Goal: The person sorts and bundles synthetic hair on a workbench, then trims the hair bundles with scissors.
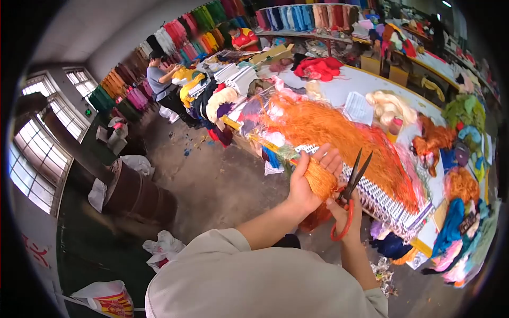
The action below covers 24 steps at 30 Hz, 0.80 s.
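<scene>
A bundle of orange thread [320, 179] lies across the palm of my left hand [302, 193], held there with the fingers stretched out and the palm turned up. My right hand [345, 212] is closed around scissors [349, 190] with dark blades and red handles. The blades are spread and point upward, just right of the bundle. The thread's lower end reaches the fingertips of my right hand. Beyond both hands, long orange strands [339, 132] are spread over the table, beside a row of white-and-dark patterned strips [392, 209].
The table [371, 79] has a yellow edge and carries a paper sheet [359, 108] and cream yarn [392, 106]. Coloured yarn piles [464, 185] stand at right. A rusty barrel [140, 199] is on the left. Two people [161, 79], [244, 40] stand at the far tables.
</scene>
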{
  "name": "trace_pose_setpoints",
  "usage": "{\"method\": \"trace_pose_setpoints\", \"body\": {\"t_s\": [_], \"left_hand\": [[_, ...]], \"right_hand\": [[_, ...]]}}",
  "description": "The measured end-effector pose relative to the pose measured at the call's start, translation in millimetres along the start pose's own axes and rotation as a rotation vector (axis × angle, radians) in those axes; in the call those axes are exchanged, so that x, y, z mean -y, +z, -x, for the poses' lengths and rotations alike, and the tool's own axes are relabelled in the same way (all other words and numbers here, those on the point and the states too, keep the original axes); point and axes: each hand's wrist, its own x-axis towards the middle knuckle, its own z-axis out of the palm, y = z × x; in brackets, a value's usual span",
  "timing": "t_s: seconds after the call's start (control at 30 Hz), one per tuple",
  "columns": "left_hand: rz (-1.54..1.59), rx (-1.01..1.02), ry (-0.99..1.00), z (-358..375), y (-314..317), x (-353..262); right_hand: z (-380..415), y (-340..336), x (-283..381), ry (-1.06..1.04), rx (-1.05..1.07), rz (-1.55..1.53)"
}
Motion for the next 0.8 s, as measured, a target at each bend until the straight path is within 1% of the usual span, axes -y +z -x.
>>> {"method": "trace_pose_setpoints", "body": {"t_s": [0.03, 0.1, 0.13, 0.17, 0.2, 0.23, 0.27, 0.3, 0.33, 0.37, 0.4, 0.47, 0.5, 0.53, 0.57, 0.6, 0.63, 0.67, 0.73, 0.8], "left_hand": [[0.008, -0.040, 0.020, -3.2, -4.9, -14.8], [0.007, -0.050, 0.051, -14.5, -20.6, -53.2], [0.006, -0.069, 0.061, -20.2, -32.2, -73.0], [-0.010, -0.011, 0.056, -28.3, -41.9, -95.4], [-0.240, -0.068, 0.049, -28.8, -49.9, -116.6], [-0.467, -0.107, 0.039, -43.2, -58.7, -162.8], [-0.583, -0.054, 0.034, -52.0, -70.8, -184.6], [-0.685, 0.053, 0.064, -62.1, -83.6, -206.8], [-0.780, 0.136, 0.089, -65.0, -94.8, -226.1], [-0.882, 0.166, 0.090, -69.2, -102.5, -245.6], [-0.876, 0.152, 0.104, -75.6, -110.1, -264.8], [-0.959, 0.165, 0.146, -86.4, -122.4, -298.1], [-0.968, 0.095, 0.237, -91.3, -122.1, -311.1], [-0.971, 0.091, 0.243, -96.0, -125.6, -324.8], [-0.939, 0.042, 0.287, -100.5, -128.8, -337.2], [-0.902, -0.005, 0.334, -105.1, -132.3, -348.3], [-0.888, -0.008, 0.330, -108.6, -137.8, -360.0], [-0.890, -0.009, 0.345, -112.5, -145.8, -369.0], [-0.915, -0.080, 0.358, -117.6, -161.5, -381.6], [-0.921, -0.209, 0.459, -126.6, -166.9, -396.7]], "right_hand": [[-10.0, 10.6, -5.8, 0.026, 0.040, -0.018], [-33.8, 41.4, -16.2, 0.023, 0.058, -0.015], [-45.1, 55.3, -24.8, 0.073, 0.088, -0.044], [-58.4, 71.2, -33.4, 0.121, 0.115, -0.071], [-72.4, 90.0, -38.2, 0.103, 0.103, 0.035], [-105.1, 125.8, -67.4, 0.042, 0.100, 0.070], [-124.8, 145.1, -84.7, -0.026, 0.106, 0.100], [-136.9, 159.7, -95.3, 0.028, 0.115, 0.142], [-147.8, 177.8, -99.8, 0.039, 0.129, 0.155], [-155.6, 195.0, -105.5, 0.088, 0.136, 0.077], [-168.7, 211.4, -111.1, 0.128, 0.144, -0.003], [-186.3, 224.7, -136.8, 0.173, 0.179, 0.014], [-193.7, 232.7, -144.9, 0.204, 0.153, 0.066], [-202.5, 239.0, -153.2, 0.227, 0.128, 0.119], [-211.0, 242.7, -163.0, 0.244, 0.119, 0.148], [-217.1, 247.2, -169.4, 0.245, 0.090, 0.167], [-223.0, 252.9, -173.3, 0.246, 0.062, 0.186], [-227.2, 258.3, -174.2, 0.230, 0.065, 0.127], [-244.3, 261.8, -187.3, 0.201, 0.063, 0.078], [-258.5, 257.5, -191.9, 0.148, 0.040, 0.012]]}}
